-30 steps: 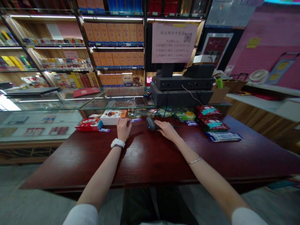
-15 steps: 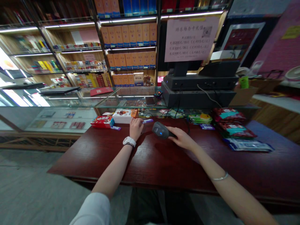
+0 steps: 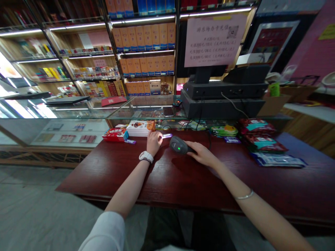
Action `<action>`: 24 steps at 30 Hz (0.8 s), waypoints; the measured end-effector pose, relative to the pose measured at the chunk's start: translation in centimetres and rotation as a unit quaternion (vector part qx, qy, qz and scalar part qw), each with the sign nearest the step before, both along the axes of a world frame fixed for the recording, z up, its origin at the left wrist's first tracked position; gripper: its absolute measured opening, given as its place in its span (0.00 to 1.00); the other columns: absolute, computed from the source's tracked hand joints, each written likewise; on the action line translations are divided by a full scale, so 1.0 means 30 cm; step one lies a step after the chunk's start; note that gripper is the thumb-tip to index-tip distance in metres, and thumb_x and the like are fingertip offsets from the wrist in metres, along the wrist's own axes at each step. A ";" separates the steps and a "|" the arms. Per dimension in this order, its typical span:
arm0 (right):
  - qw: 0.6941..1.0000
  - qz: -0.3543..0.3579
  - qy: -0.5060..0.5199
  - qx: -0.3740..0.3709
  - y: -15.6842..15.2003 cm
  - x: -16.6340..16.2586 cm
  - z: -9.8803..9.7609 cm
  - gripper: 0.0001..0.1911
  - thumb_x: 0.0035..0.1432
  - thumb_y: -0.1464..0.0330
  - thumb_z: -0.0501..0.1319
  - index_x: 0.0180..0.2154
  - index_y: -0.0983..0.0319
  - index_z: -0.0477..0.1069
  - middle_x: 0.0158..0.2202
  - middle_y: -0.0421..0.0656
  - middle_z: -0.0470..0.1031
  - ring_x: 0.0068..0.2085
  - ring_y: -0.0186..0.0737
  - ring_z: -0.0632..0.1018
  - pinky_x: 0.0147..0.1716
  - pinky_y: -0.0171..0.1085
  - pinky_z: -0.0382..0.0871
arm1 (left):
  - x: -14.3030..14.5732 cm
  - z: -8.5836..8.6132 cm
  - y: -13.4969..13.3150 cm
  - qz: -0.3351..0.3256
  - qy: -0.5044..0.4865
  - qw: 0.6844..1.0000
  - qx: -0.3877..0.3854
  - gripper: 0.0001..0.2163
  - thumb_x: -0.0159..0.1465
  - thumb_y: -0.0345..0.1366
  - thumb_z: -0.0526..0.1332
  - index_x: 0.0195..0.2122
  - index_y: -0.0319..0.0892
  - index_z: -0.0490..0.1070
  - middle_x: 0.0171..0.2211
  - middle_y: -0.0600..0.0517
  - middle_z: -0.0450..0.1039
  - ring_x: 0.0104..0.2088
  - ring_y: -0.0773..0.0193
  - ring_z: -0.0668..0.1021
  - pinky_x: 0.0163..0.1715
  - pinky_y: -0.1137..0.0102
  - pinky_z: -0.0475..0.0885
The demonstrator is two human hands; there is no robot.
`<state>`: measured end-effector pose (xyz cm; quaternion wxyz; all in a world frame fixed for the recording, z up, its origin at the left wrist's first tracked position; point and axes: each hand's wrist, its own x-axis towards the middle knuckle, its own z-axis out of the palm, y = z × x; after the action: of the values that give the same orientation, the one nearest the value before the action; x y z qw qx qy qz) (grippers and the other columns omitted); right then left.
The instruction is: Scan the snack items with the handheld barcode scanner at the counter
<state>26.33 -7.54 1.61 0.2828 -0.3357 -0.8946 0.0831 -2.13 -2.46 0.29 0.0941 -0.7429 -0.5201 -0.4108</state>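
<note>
My left hand (image 3: 154,143), with a white watch at the wrist, pinches one end of a small purple-and-white stick packet (image 3: 168,135). A bright patch of light falls on that packet. The grip of a dark grey barcode scanner (image 3: 177,145) is wrapped in my right hand (image 3: 202,153); a green light glows on top of its head, which points left toward the packet. Just behind my left hand lies a white and orange box (image 3: 140,128). Beside it are red boxes (image 3: 115,134) and another small purple packet (image 3: 130,142).
Red-brown snack bags (image 3: 264,141) and a blue-white packet (image 3: 278,159) lie at the right of the dark wooden table (image 3: 180,188). A green packet (image 3: 223,130) and a purple one (image 3: 231,139) are nearer the middle. Behind stand a glass counter (image 3: 146,101) and a cash register (image 3: 222,101).
The scanner's light has turned from blue to green, and the packet in my left hand is now brightly lit. My left hand has shifted slightly right; the right hand stays nearly still.
</note>
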 end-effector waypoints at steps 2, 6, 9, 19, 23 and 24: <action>1.000 0.002 -0.002 -0.003 0.000 -0.001 0.000 0.27 0.67 0.64 0.55 0.66 0.56 0.56 0.62 0.50 0.69 0.59 0.49 0.73 0.58 0.52 0.66 | 0.000 0.001 -0.004 -0.004 0.000 1.000 -0.002 0.08 0.61 0.25 0.58 0.33 0.47 0.69 0.38 0.51 0.77 0.44 0.57 0.77 0.63 0.54 0.60; 1.000 0.005 -0.001 -0.007 0.002 -0.002 -0.004 0.28 0.66 0.64 0.56 0.66 0.56 0.57 0.63 0.50 0.68 0.59 0.49 0.73 0.58 0.52 0.66 | 0.002 0.005 -0.009 -0.006 -0.004 1.000 -0.004 0.08 0.60 0.25 0.58 0.33 0.47 0.69 0.37 0.51 0.77 0.44 0.56 0.77 0.63 0.53 0.59; 1.000 0.004 0.001 -0.003 0.004 -0.002 -0.008 0.29 0.65 0.64 0.57 0.66 0.55 0.57 0.63 0.49 0.68 0.60 0.49 0.72 0.58 0.52 0.66 | 0.002 0.004 -0.010 -0.005 -0.006 1.000 -0.005 0.08 0.60 0.25 0.58 0.33 0.47 0.69 0.37 0.51 0.77 0.45 0.56 0.77 0.63 0.52 0.59; 0.999 -0.048 0.004 -0.004 0.038 -0.039 -0.018 0.34 0.62 0.67 0.61 0.67 0.54 0.55 0.62 0.47 0.69 0.58 0.49 0.74 0.57 0.52 0.67 | -0.006 0.009 -0.002 0.005 -0.046 0.999 0.017 0.07 0.60 0.26 0.58 0.33 0.47 0.69 0.37 0.51 0.77 0.44 0.56 0.76 0.62 0.53 0.60; 0.996 -0.089 -0.012 -0.004 0.080 -0.069 -0.022 0.34 0.61 0.67 0.61 0.67 0.54 0.55 0.60 0.47 0.72 0.55 0.49 0.76 0.55 0.51 0.69 | -0.006 0.028 -0.002 0.016 -0.093 0.995 0.019 0.08 0.60 0.25 0.58 0.33 0.47 0.69 0.38 0.51 0.78 0.44 0.56 0.77 0.61 0.52 0.60; 0.995 -0.100 -0.019 -0.003 0.090 -0.078 -0.022 0.34 0.61 0.67 0.61 0.67 0.54 0.55 0.60 0.47 0.72 0.54 0.49 0.76 0.54 0.51 0.70 | -0.006 0.032 -0.003 0.020 -0.103 0.994 0.020 0.08 0.60 0.25 0.58 0.33 0.47 0.69 0.37 0.52 0.78 0.44 0.56 0.77 0.61 0.52 0.60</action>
<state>23.98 -4.83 0.95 0.2718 -0.4259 -0.8615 0.0507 -2.30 -2.56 1.24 0.0629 -0.6841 -0.5330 -0.4939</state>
